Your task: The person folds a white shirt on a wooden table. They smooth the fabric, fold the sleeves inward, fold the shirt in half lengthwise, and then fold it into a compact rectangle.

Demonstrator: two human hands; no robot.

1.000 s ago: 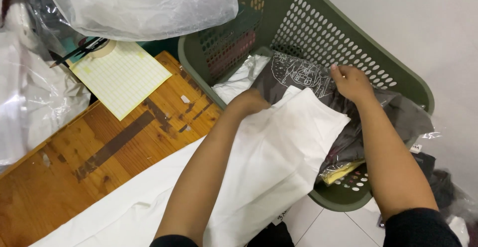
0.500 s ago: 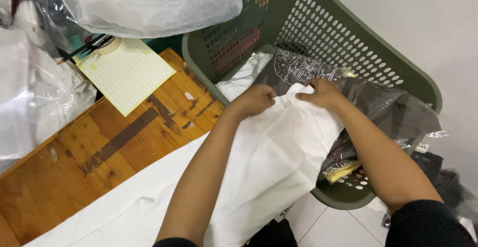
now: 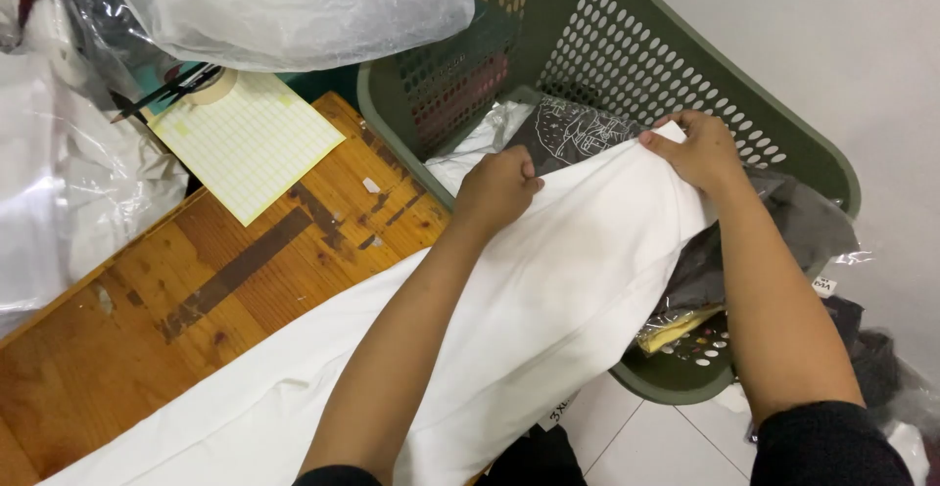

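A large white cloth point(image 3: 548, 300) stretches from the wooden table down into a green perforated laundry basket point(image 3: 646, 46). My left hand point(image 3: 497, 187) grips the cloth's upper edge near the basket's left wall. My right hand point(image 3: 697, 148) pinches the same edge farther right, inside the basket. Beneath the cloth lies a dark printed garment in clear plastic point(image 3: 578, 132), with more bagged dark clothes point(image 3: 793, 227) at the basket's right side.
A worn wooden table point(image 3: 196, 290) carries a yellow lined notepad point(image 3: 245, 138) and pens. Crumpled clear plastic bags point(image 3: 294, 1) lie at the top and left. White floor tiles point(image 3: 646, 442) show below the basket, with a white wall behind it.
My right hand left the dark garment and took hold of the white cloth's edge. Both hands have since spread that edge apart along the top of the basket.
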